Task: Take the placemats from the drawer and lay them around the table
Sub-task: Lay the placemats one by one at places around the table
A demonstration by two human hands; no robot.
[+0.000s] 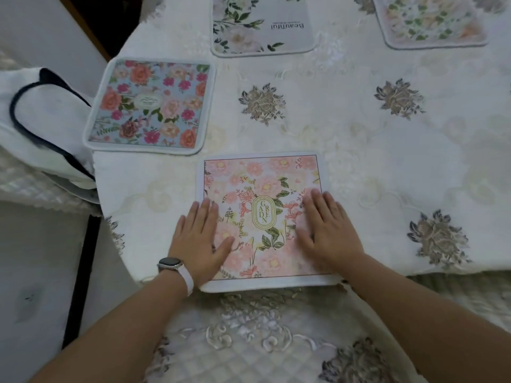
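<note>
Left hand (200,239), right hand (327,230): both flat, fingers spread, palms pressing pink "Garden" placemat (262,189) at near table edge. Far left: blue floral placemat (150,106); beyond, "Beautiful" placemat (262,23) and pale floral placemat (431,20). Embroidered tablecloth (387,147) bare to the right.

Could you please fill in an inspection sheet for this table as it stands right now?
Surface: table under a cream embroidered tablecloth.
Job's things: four placemats laid out: pink placemat nearest, blue placemat, white placemat, pale placemat partly out of frame.
Clutter: nothing seen.
Grippers: left hand and right hand flat on the pink placemat, grasping nothing; watch on the left wrist.
Cables: nothing seen.
Surroundings: white bag with dark handles at the left.
</note>
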